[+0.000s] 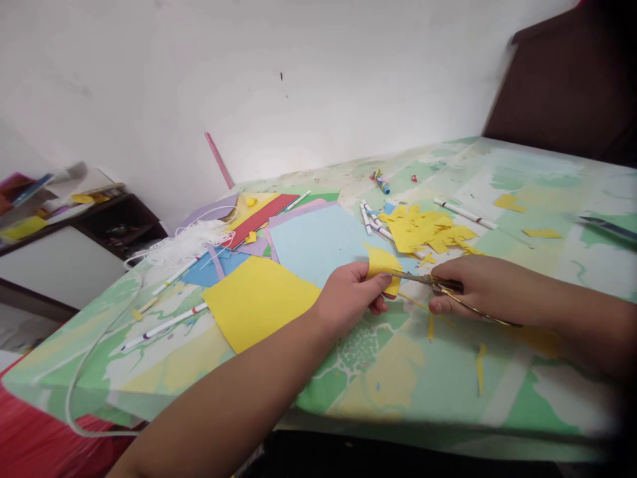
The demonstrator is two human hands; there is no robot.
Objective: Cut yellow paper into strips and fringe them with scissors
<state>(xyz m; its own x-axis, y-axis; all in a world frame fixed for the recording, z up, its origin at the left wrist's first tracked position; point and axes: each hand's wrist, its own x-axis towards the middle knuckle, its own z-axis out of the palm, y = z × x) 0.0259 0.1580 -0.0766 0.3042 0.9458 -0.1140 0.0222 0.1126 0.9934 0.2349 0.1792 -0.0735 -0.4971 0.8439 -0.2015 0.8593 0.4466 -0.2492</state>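
Note:
Between the thumb and fingers of my left hand (352, 295) is a small piece of yellow paper (382, 261). My right hand (470, 285) grips a pair of scissors (421, 277), whose blades lie across the yellow piece, close to my left thumb. A large yellow sheet (259, 302) lies on the table just left of my left hand. Behind both hands is a pile of cut yellow paper (428, 229), and a light blue sheet (318, 242) rests beside it. Thin yellow strips (480, 368) are scattered near my right hand.
The table (388, 385) has a green patterned cover. White string (192, 244) lies in a tangle at the left, near a red strip (263, 219). Several markers (465, 214) are spread about. A dark blade-like object (610, 228) is at the right, a shelf (74, 245) at the left.

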